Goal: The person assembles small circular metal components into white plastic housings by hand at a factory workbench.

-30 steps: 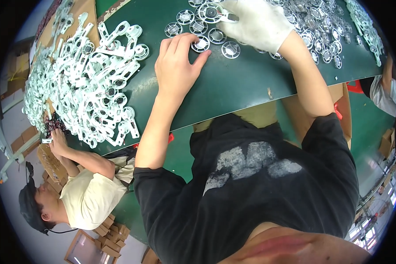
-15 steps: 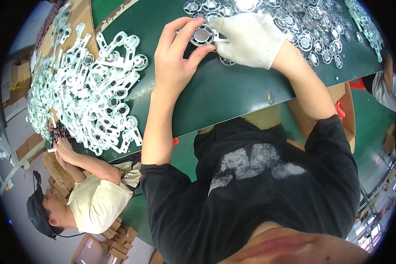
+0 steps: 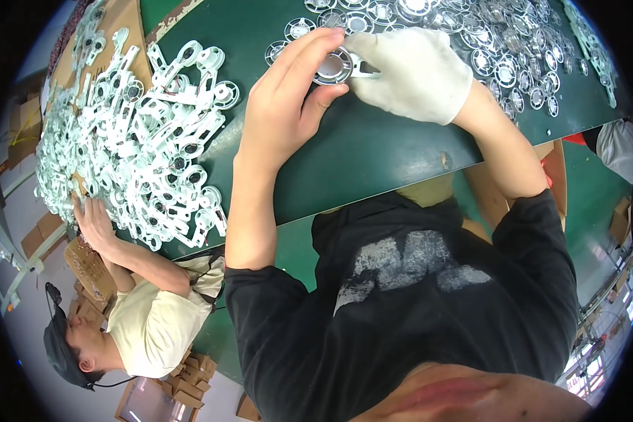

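At far left, a co-worker's hand point(image 3: 97, 228) touches a heap of pale-green parts point(image 3: 132, 144) on a green table point(image 3: 359, 158). Nearer the middle, the person's bare left hand point(image 3: 283, 98) curves half open — thumb below, fingers above — clamped on the rim of a round, spoked part point(image 3: 333, 67) over the table. Just right, the gloved right hand point(image 3: 415, 74) pinches that part's stem. A black shirt point(image 3: 443, 316) bears pale print — too smudged to read. Beyond lie scattered spoked discs point(image 3: 505, 70).
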`<state>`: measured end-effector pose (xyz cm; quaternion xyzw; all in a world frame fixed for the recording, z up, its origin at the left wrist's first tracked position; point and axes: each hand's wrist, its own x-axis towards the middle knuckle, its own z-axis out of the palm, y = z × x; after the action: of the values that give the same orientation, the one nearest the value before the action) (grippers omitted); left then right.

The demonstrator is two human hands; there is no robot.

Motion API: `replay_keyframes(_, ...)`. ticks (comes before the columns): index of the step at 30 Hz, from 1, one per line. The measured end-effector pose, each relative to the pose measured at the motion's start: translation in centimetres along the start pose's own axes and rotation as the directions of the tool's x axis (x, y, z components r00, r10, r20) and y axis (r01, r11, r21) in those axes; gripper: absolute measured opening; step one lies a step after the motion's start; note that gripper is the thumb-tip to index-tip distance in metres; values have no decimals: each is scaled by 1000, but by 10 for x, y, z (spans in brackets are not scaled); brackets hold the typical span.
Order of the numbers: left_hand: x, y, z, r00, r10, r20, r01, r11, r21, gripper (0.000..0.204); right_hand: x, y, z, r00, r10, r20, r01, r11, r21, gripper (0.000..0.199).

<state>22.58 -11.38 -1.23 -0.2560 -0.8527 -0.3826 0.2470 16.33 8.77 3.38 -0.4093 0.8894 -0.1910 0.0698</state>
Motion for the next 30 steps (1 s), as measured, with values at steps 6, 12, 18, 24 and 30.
replay_keyframes(6, -3, 3, 4, 998, 19, -68, -16, 999, 42, 51, 1, -3, -3, 998, 61, 17, -63, 986, 151, 34)
replay_keyframes(12, -6, 12, 7, 995, -68, -75, 71, 997, 39, 50, 1, 5, 2, 999, -14, 36, -2, 915, 403, 34)
replay_keyframes(18, -10, 6, 7, 998, -31, -49, 32, 999, 17, 55, 1, -2, -17, 918, 91, 386, -368, 556, 746, 40)
replay_keyframes(24, -7, 5, 1, 998, 54, -19, -56, 988, -145, 63, 6, 6, -7, 901, -35, 433, -280, 715, 641, 48)
replay_keyframes(30, -12, 14, 10, 941, -334, 51, 272, 658, -703, 57, 1, 0, 17, 995, -68, -69, 93, 862, 499, 40)
